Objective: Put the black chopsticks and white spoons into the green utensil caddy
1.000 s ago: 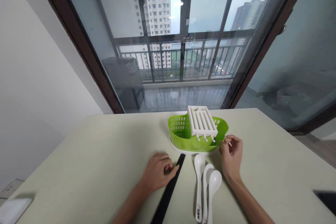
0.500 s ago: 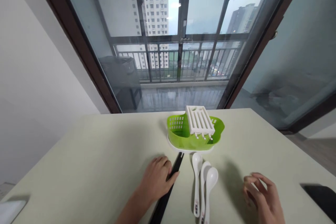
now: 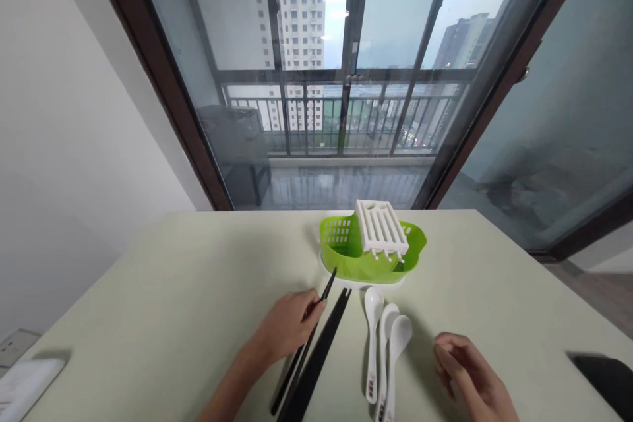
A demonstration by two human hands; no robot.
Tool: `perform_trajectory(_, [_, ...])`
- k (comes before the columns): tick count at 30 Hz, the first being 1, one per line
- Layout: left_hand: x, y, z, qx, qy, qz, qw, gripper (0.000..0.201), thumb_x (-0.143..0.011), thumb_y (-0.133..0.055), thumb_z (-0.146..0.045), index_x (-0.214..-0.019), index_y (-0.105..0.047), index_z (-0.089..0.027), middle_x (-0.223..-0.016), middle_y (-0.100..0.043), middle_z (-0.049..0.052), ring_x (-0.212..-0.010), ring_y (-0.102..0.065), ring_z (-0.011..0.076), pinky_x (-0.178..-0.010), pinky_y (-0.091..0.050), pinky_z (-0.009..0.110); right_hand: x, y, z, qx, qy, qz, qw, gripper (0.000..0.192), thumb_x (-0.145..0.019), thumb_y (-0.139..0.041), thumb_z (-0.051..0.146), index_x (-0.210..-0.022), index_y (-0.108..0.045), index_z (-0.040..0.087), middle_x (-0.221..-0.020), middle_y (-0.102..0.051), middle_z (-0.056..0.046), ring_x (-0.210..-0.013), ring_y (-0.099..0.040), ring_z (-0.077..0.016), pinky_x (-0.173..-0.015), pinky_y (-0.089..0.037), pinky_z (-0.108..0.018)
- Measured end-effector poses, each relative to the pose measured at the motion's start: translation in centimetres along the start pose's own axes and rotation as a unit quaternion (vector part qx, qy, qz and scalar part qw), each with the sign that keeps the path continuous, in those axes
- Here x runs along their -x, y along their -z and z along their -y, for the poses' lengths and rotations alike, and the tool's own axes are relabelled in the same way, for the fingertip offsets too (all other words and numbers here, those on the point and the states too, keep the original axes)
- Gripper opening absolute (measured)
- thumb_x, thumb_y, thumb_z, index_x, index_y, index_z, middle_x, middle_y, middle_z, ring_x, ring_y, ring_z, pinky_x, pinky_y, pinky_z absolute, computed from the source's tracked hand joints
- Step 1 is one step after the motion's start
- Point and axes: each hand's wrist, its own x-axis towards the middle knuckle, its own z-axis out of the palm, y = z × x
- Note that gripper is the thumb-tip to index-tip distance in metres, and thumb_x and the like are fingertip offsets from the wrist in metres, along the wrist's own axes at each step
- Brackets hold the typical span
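Note:
Near the middle of the table, my left hand (image 3: 291,323) is closed around black chopsticks (image 3: 330,283); whether it holds one or two is unclear. Their tips point up toward the basket. Just to the right lie more black chopsticks (image 3: 324,341), bunched side by side on the table. Three white spoons (image 3: 374,306) with printed handles rest beside those, bowls pointing away from me. My right hand (image 3: 469,372) hovers to the right of the spoons, fingers loosely curled and slightly apart, with nothing visible in it.
Behind the chopsticks stands a green basket (image 3: 363,268) on a white base, with a white slotted rack (image 3: 383,227) across it. A dark object (image 3: 606,376) lies at the right edge, a white one (image 3: 32,382) at the left. Beyond the table (image 3: 222,257) is a glass door.
My left hand has lifted chopsticks away from the bunch, slightly to the left. My right hand has moved a little left, toward the spoons. The view has shifted slightly.

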Motion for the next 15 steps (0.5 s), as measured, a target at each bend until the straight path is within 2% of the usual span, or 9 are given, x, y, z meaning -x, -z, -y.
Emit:
perform_trajectory(3, [0.4,1.4,-0.6,0.079,-0.015,-0.014,0.997,0.037,-0.104,-0.041,-0.040,-0.072,-0.042,-0.022,-0.060,-0.043,-0.007,-0.056,-0.040,0.0116,-0.057,-0.028,0.026,-0.8,-1.2,2.1,0.076,0.087,0.121,0.986,0.030,-0.094,-0.060,0.053,-0.087,-0.061,0.023,-0.072,-0.055,0.001,-0.063,-0.051,-0.0156,-0.060,-0.047,-0.025])
perform_trajectory(6, [0.9,2.2,-1.5,0.102,-0.057,-0.055,0.992,0.035,-0.104,-0.043,-0.038,-0.074,-0.043,-0.022,-0.061,-0.042,-0.008,-0.057,-0.040,0.0107,-0.058,-0.031,0.024,-1.7,-3.5,5.0,0.109,0.158,0.232,0.954,0.024,-0.098,-0.056,0.046,-0.095,-0.062,0.023,-0.079,-0.060,-0.001,-0.071,-0.057,-0.0170,-0.067,-0.050,-0.027])
perform_trajectory(8, [1.2,2.5,-2.1,0.092,-0.095,-0.090,0.987,0.032,-0.104,-0.045,-0.036,-0.076,-0.046,-0.022,-0.064,-0.047,-0.007,-0.058,-0.044,0.0107,-0.060,-0.033,0.024,-2.2,-5.3,7.3,0.100,0.182,0.249,0.946,0.025,-0.100,-0.055,0.044,-0.115,-0.059,0.024,-0.085,-0.062,-0.001,-0.074,-0.058,-0.0166,-0.071,-0.050,-0.028])
perform_trajectory(10, [1.3,2.8,-2.6,0.069,-0.140,-0.121,0.980,0.028,-0.104,-0.046,-0.033,-0.078,-0.049,-0.021,-0.067,-0.052,-0.005,-0.058,-0.047,0.0106,-0.060,-0.035,0.024,-2.8,-7.0,9.6,0.090,0.199,0.259,0.941,0.035,-0.100,-0.056,0.044,-0.129,-0.053,0.025,-0.091,-0.063,-0.001,-0.075,-0.059,-0.0162,-0.070,-0.050,-0.028])
perform_trajectory(11, [1.2,2.9,-2.8,0.056,-0.164,-0.135,0.976,0.027,-0.104,-0.047,-0.031,-0.079,-0.050,-0.021,-0.068,-0.054,-0.005,-0.058,-0.048,0.0107,-0.059,-0.036,0.024,-3.1,-7.7,10.7,0.088,0.213,0.268,0.936,0.034,-0.099,-0.057,0.044,-0.128,-0.053,0.024,-0.090,-0.063,-0.001,-0.075,-0.059,-0.0160,-0.069,-0.050,-0.028])
perform_trajectory(13, [1.0,3.0,-3.1,0.037,-0.206,-0.166,0.964,0.022,-0.103,-0.048,-0.027,-0.083,-0.055,-0.021,-0.071,-0.058,-0.003,-0.060,-0.052,0.0113,-0.061,-0.039,0.024,-3.7,-8.8,12.6,0.102,0.255,0.285,0.918,0.021,-0.099,-0.059,0.043,-0.101,-0.060,0.023,-0.082,-0.060,0.000,-0.071,-0.056,-0.0152,-0.065,-0.047,-0.027])
perform_trajectory(15, [0.7,2.9,-3.1,0.035,-0.227,-0.207,0.951,0.019,-0.103,-0.049,-0.025,-0.088,-0.060,-0.021,-0.076,-0.063,0.000,-0.068,-0.058,0.0137,-0.066,-0.045,0.024,-4.2,-9.5,14.0,0.138,0.311,0.286,0.896,0.027,-0.101,-0.056,0.040,-0.080,-0.054,0.023,-0.075,-0.058,0.001,-0.068,-0.054,-0.0143,-0.063,-0.043,-0.027])
